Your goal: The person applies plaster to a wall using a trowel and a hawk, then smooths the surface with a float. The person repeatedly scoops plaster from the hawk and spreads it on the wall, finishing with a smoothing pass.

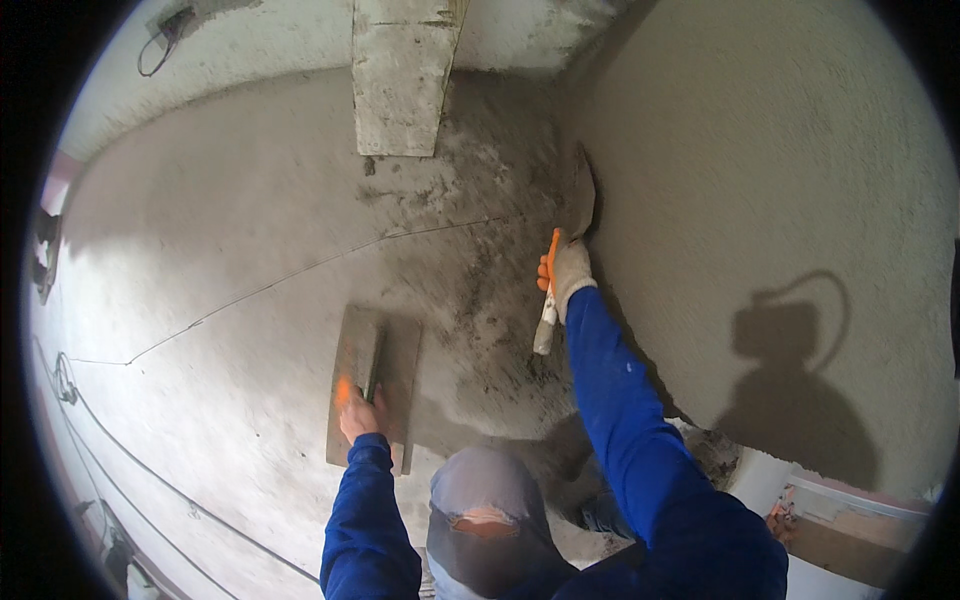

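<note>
My left hand (362, 414) grips the handle of a flat rectangular plastering float (400, 385), which is low at centre-left. A patch of orange shows at its fingers. In a white work glove with orange on the fingers, my right hand (567, 266) is wrapped round a trowel (581, 200). The trowel's pointed metal blade reaches up along the corner beside the plastered wall (720, 200), and its pale handle end sticks out below the fist. Dark, rough wet mortar (470, 270) covers the surface between the two tools. Whether the blade touches the wall I cannot tell.
A pale, stained board or beam (400, 90) comes down from the top. A thin line (270, 287) crosses the grey surface, and cables (170, 480) run at lower left. A wire loop (155, 55) hangs at upper left. Broken masonry (712, 455) borders the wall's lower edge.
</note>
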{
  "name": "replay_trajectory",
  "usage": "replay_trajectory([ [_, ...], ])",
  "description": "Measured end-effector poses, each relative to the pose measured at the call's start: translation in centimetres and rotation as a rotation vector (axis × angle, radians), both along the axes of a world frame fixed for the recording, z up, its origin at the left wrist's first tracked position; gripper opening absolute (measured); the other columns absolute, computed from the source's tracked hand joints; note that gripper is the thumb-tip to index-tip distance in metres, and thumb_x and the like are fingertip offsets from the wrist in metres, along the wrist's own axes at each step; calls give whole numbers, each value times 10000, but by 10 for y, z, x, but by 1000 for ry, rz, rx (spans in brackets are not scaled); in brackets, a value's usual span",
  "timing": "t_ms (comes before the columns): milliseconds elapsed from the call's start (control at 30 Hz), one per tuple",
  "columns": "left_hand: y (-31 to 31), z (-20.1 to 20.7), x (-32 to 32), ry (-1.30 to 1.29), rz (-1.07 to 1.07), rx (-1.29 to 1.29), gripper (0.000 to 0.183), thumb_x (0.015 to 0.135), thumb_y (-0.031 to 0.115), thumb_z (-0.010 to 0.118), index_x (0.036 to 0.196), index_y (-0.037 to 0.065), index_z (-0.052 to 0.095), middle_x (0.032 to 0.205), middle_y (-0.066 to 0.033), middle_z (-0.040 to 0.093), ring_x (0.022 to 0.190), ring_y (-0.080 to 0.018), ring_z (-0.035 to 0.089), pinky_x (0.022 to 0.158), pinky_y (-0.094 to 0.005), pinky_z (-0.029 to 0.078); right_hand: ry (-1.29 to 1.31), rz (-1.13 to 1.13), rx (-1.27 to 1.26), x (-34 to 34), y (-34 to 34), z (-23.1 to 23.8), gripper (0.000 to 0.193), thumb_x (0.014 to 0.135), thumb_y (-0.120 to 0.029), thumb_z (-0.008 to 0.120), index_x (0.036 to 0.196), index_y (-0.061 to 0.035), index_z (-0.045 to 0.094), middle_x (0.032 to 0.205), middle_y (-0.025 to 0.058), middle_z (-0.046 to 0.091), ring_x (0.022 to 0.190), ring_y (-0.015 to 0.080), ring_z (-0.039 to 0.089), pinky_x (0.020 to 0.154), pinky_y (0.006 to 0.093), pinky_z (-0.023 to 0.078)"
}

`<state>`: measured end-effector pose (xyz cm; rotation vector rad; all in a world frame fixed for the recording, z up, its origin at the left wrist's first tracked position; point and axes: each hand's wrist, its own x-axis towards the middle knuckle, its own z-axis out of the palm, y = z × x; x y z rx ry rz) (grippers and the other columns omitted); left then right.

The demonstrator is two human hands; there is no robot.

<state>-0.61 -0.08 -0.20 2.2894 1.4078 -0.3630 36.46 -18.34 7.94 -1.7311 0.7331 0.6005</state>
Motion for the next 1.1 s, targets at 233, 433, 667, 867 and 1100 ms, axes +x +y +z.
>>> replay_trajectory([
  [233,-1,-3,-1,-68,2,40,441,854,450,625,978,28,602,826,-234,671,790,-411,660,703,-491,519,32,180,1,66,18,-39,382,981,-479,439,1008,-105,510,747,36,520,555,146,486,468,328,414],
  [433,0,-1,-1,-63,-9,33,439,858,449,618,971,25,592,825,-237,669,788,-420,655,710,-498,513,-27,41,-42,105,37,-49,405,974,-494,466,897,-97,491,663,13,469,487,127,416,425,292,353],
  [667,-2,3,1,-41,22,-12,429,856,424,631,995,20,588,848,-240,671,813,-420,657,725,-498,515,91,-32,214,129,52,-36,432,983,-503,441,773,-126,406,577,-12,376,421,114,312,380,290,253],
  [867,0,5,4,-5,20,18,428,852,424,637,985,20,594,877,-240,670,826,-416,659,726,-496,517,87,98,230,174,58,-50,439,1003,-484,402,728,-144,376,552,-18,345,416,118,255,380,292,235],
  [1100,-1,6,3,-23,37,-21,429,850,419,639,995,18,596,866,-238,666,834,-416,654,734,-496,516,63,79,142,176,56,-43,479,990,-509,421,700,-131,376,560,-14,356,424,119,268,377,291,226],
])
